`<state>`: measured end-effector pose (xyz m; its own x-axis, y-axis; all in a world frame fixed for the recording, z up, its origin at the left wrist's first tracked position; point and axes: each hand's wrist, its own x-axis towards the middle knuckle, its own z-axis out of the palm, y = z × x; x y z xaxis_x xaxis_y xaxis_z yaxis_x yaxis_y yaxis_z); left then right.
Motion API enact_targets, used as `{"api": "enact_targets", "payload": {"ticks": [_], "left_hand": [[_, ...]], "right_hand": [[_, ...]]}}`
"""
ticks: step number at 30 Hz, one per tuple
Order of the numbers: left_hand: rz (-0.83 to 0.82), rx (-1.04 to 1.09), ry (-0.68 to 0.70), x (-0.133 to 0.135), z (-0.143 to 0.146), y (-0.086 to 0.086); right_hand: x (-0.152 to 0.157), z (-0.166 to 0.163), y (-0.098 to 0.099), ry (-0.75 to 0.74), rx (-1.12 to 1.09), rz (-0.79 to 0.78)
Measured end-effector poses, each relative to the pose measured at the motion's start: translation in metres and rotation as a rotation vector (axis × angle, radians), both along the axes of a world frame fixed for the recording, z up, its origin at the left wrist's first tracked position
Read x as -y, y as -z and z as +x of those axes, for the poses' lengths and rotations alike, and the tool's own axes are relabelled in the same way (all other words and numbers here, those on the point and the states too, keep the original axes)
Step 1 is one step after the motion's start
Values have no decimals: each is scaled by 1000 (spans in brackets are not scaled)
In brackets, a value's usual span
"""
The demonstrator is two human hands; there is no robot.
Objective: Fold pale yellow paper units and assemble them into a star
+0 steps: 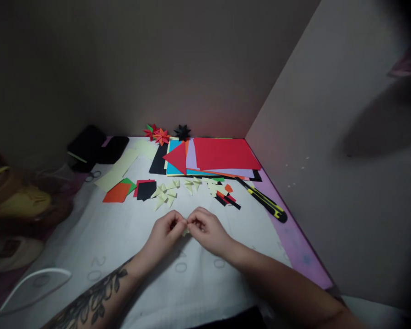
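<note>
A small pale-yellow piece of folded paper (185, 232) shows just below my fingertips, mostly hidden by them. My left hand (167, 228) pinches it from one side. From the other side my right hand (207, 228) pinches it too, so the fingertips of both hands nearly meet. Just beyond my hands lie several pale-yellow folded paper pieces (162, 195) with pointed ends. More of these folded pieces (192, 184) sit a little to their right.
Black paper squares (146, 190) and orange paper squares (117, 193) lie left. Paper scraps (226, 196) and a yellow-black utility knife (265, 201) lie right. Red paper sheets (226, 153) are stacked behind, beside paper stars (162, 136). Scissors (93, 175) lie far left. A white cable (37, 273) crosses front left.
</note>
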<state>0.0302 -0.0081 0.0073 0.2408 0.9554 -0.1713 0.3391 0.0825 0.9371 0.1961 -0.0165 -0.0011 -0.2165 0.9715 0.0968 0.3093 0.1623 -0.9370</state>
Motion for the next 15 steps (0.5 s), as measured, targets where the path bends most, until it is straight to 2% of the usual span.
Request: {"api": "enact_targets", "payload": {"ticks": [5,11,13,15], "left_hand": [[22,-48,41,-2,-4,-2],[73,-71,-123,-14,-16,-8],[68,-31,-66,-12,-14,-9],[44,-3,53,-8,-10,-9]], "right_hand": [[0,0,1,-8,54,3],[-4,5,5,60,-29,-60],[-4,4,4,78,-21,-51],[-2,2,3,66,11,-23]]}}
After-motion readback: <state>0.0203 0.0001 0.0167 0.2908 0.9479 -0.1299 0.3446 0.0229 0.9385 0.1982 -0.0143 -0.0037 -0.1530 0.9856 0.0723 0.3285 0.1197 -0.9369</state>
